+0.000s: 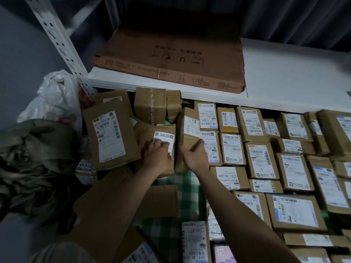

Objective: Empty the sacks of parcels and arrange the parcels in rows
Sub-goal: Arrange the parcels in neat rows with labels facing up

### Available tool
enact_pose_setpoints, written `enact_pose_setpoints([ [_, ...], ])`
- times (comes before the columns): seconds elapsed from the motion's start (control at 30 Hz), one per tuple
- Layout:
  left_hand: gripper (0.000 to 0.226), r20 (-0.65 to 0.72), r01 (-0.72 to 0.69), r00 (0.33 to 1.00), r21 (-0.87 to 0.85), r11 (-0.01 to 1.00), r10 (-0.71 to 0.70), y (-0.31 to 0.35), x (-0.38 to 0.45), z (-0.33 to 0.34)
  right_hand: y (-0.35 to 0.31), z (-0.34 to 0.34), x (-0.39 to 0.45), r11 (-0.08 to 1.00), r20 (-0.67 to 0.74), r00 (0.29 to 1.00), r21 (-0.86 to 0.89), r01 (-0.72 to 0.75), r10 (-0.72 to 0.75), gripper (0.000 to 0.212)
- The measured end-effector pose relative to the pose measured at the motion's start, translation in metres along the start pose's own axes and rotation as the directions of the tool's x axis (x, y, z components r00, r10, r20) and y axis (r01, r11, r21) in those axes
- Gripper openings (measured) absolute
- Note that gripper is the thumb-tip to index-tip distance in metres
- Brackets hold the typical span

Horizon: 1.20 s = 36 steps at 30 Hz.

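At the bottom of the frame two bare forearms reach up from the lower edge over a green checked cloth (pixel 182 188) that shows between loose parcels (pixel 195 242). The left hand (pixel 157 154) lies flat, fingers straight, on the white label of a brown box (pixel 157 133) at mid-frame. Just right of it the right hand (pixel 193 154) grips the lower end of a tilted box (pixel 187 130), thumb on its left side and fingers curled round its right corner. To the right, labelled boxes lie packed edge to edge in rows (pixel 264 160) reaching the right edge of the frame. Left of the hands a long box (pixel 110 135) leans at an angle on a loose heap. At the left edge a crumpled green sack (pixel 34 162) lies slumped, with a white plastic bag (pixel 55 95) behind it. Farther up, a white shelf (pixel 284 80) carries a flattened carton (pixel 171 57), and a perforated white upright (pixel 57 38) slants across the upper left.
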<state>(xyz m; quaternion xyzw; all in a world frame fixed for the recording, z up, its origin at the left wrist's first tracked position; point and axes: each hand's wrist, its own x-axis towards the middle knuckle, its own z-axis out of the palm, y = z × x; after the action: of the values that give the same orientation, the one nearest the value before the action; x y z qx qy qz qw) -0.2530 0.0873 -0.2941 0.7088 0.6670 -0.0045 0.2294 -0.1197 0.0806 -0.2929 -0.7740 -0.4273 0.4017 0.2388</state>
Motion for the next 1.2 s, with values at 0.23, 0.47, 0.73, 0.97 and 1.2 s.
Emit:
enact_pose_setpoints([
  [0.23,0.043,-0.068,0.037,0.997,-0.018,0.999,-0.038,0.019,0.028,-0.019,-0.014,-0.008,0.014,1.000,-0.015,1.000,-0.007,-0.026,0.026,0.069],
  [0.47,0.045,-0.215,-0.088,0.969,0.150,0.985,0.119,0.035,0.091,-0.051,-0.020,-0.018,0.022,0.998,-0.086,0.996,-0.060,-0.002,-0.003,0.068],
  [0.73,0.067,-0.091,-0.172,0.972,0.339,0.925,0.214,0.032,0.148,-0.055,-0.030,-0.010,0.045,0.996,-0.129,0.989,-0.059,0.069,-0.076,0.071],
  [0.97,0.062,0.013,-0.221,0.968,0.519,0.826,0.251,0.022,0.156,-0.058,-0.023,0.014,0.063,0.984,-0.052,0.997,-0.171,0.051,-0.061,0.082],
  [1.2,0.066,-0.025,-0.216,0.963,0.518,0.828,0.267,0.024,0.155,-0.055,-0.026,0.020,0.072,0.905,-0.054,0.987,-0.410,0.116,-0.150,0.089],
])
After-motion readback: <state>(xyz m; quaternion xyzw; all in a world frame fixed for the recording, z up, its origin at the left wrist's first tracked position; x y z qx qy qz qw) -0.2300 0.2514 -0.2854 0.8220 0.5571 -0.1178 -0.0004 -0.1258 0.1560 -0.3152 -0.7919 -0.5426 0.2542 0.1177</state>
